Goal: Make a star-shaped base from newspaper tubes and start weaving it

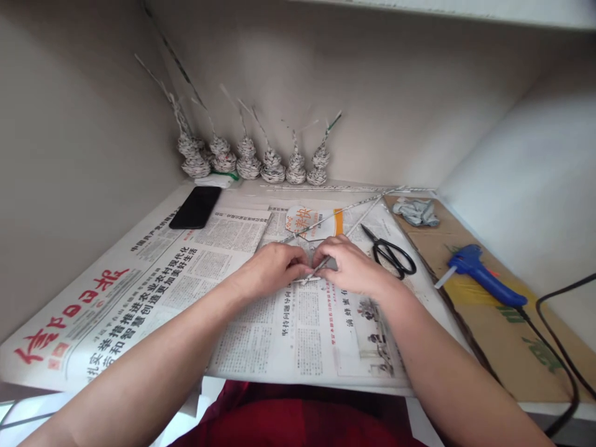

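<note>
Pinching paper strips (365, 203), left hand (283, 264) and right hand (349, 264) sit well behind the surface's front edge (307, 383); even tension should help!

Centre: thin rolled-paper rods (364, 203), whitish flecked with dark print. Upper left to centre: woven gourd-shaped paper forms (272, 172), mottled grey-white. Left to centre: newspaper sheets (261, 323), pale grey with black columns and red lettering. Right: flat brown cardboard sheet (503, 363), yellow-banded, green-lettered; blue pistol-shaped plastic glue gun (485, 279). Lower centre: red-and-black checked cloth (288, 425).
</note>
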`<move>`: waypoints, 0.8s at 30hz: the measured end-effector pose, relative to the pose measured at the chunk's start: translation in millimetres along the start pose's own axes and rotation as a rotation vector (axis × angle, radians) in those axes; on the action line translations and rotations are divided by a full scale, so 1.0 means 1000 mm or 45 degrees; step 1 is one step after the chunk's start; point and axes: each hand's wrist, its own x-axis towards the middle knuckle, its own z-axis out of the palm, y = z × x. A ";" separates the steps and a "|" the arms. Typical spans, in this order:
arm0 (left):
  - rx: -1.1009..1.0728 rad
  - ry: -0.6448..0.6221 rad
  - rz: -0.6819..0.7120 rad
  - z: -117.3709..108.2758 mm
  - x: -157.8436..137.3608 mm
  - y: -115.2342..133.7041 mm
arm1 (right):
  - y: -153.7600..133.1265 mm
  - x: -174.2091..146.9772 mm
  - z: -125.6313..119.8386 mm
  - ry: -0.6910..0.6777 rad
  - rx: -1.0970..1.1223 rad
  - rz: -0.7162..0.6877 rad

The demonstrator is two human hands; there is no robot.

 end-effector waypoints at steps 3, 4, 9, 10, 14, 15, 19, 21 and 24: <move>0.076 0.066 -0.047 -0.005 0.002 -0.002 | 0.000 0.000 0.000 0.004 0.012 -0.026; 0.113 0.105 -0.084 -0.007 0.002 -0.003 | 0.001 -0.001 0.000 0.010 0.019 -0.036; 0.238 0.283 -0.271 -0.019 0.005 -0.011 | 0.003 0.000 0.001 0.127 0.021 -0.041; 0.263 0.297 -0.308 -0.020 0.006 -0.012 | 0.003 0.000 0.001 0.188 0.012 -0.041; 0.366 0.290 -0.409 -0.024 0.006 -0.013 | 0.005 0.002 -0.005 0.483 -0.006 -0.109; 0.374 0.289 -0.420 -0.025 0.006 -0.013 | 0.005 0.003 -0.006 0.527 -0.018 -0.144; 0.378 0.288 -0.481 -0.028 0.006 -0.016 | 0.007 0.006 -0.003 0.557 -0.099 -0.266; 0.354 0.333 -0.468 -0.029 0.006 -0.017 | 0.008 0.007 -0.001 0.544 -0.126 -0.311; 0.241 0.466 -0.333 -0.029 0.007 -0.016 | 0.009 0.007 0.002 0.533 -0.161 -0.356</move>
